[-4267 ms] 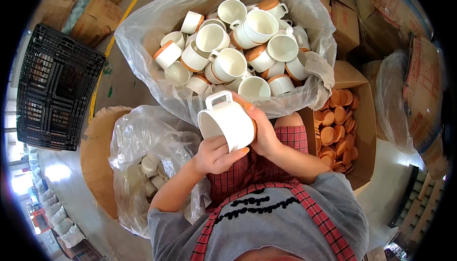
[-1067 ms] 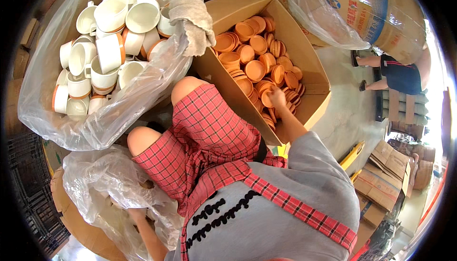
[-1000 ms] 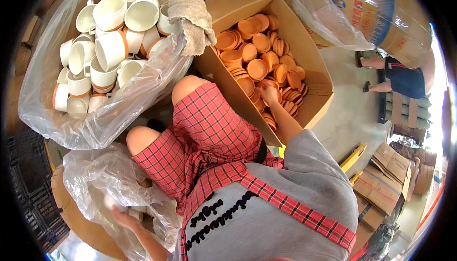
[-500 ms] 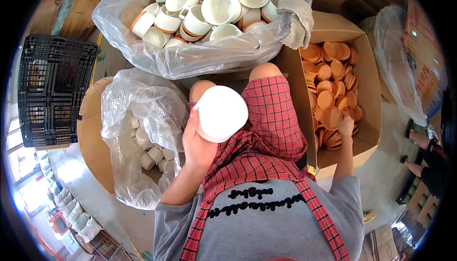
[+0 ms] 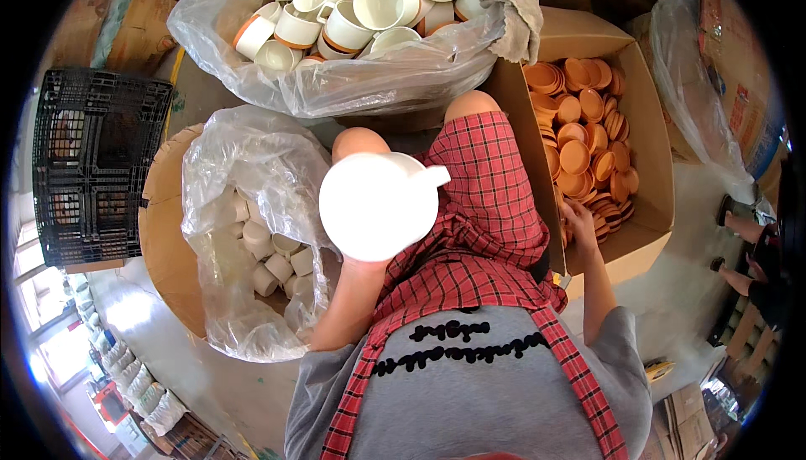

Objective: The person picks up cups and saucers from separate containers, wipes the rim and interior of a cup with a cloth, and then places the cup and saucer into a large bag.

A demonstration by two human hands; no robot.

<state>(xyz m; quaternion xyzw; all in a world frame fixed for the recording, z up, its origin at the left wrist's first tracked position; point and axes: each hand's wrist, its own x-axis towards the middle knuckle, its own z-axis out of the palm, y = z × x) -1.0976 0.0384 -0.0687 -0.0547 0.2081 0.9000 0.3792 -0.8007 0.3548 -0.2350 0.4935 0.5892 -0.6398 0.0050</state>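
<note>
A white mug [image 5: 378, 208], so bright that its surface detail is lost, rests in my left hand [image 5: 366, 262] above my lap. Its handle points right, and the mug hides most of my fingers. My right hand [image 5: 578, 222] is at the near left inner side of a cardboard box [image 5: 642, 124] of round orange discs [image 5: 574, 158]. Its fingers are curled; what they hold, if anything, is hard to see against the box wall.
Ahead, a plastic-lined container holds many white mugs [image 5: 379, 3] with orange bases; a grey cloth [image 5: 514, 17] hangs over its rim. At left, a lined carton [image 5: 172, 242] holds white cups [image 5: 270, 263]. Black crates [image 5: 101, 166] stand beyond it. Another person's legs [image 5: 743, 229] show far right.
The mug has turned so its handle now shows on the right, and it sits slightly further left. My right hand has moved left from the discs to the box's left wall.
</note>
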